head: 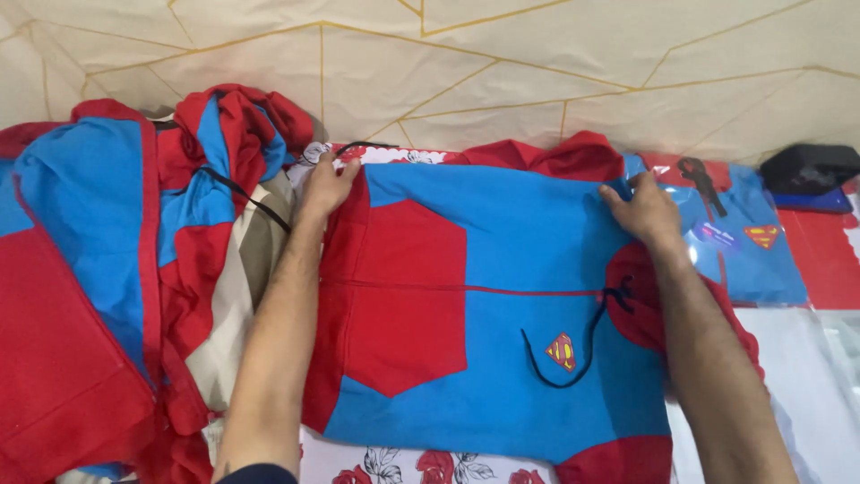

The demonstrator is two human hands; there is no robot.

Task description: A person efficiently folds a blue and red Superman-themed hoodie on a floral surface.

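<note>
A blue and red zip hoodie (502, 296) lies flat in front of me on a flowered sheet, with a red pocket panel, a small chest emblem and a black drawstring (573, 354). My left hand (327, 184) grips its far left edge near the hem. My right hand (643, 211) presses and pinches the far edge near the red hood (555, 157). Both forearms reach across the garment.
A heap of more red and blue hoodies (134, 251) lies at the left. A packaged blue garment in clear plastic (752, 242) sits at the right, with a dark object (811, 166) beyond it. A cream wall with gold lines (502, 63) stands behind.
</note>
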